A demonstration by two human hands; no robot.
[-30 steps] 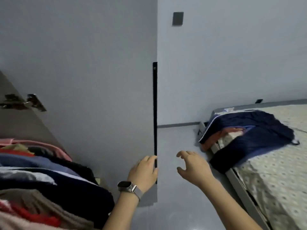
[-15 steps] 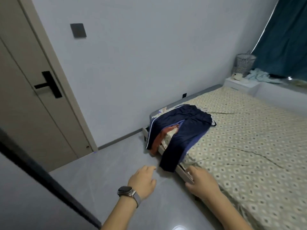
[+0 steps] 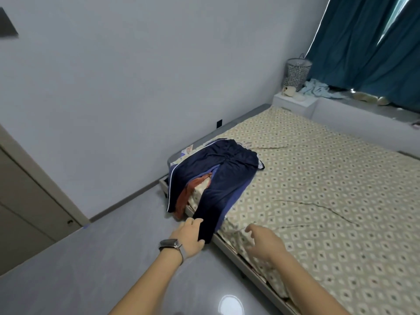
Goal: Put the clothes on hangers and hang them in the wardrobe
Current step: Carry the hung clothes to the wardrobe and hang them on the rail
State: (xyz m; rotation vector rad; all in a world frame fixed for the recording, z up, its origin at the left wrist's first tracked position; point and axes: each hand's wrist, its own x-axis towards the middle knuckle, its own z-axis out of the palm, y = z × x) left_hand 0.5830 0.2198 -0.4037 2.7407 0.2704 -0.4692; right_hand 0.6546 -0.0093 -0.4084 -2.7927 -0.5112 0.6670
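Observation:
A small pile of clothes lies on the near corner of the bed: navy trousers with a white side stripe on top, an orange garment and a lighter blue one under them. One trouser leg hangs over the bed edge. My left hand, with a watch on the wrist, reaches behind the end of that leg and its fingers curl round it. My right hand hovers over the bed edge beside the leg, fingers spread, holding nothing. No hanger or wardrobe is in view.
The bed has a patterned sheet and stands against the wall. A door is at the left. At the back right stand a white bedside unit with a mesh basket, and teal curtains. Grey floor spreads around me.
The view has swung from the wardrobe door to the bed. Both hands have moved forward to the bed edge, and my left hand has taken hold of the hanging trouser leg.

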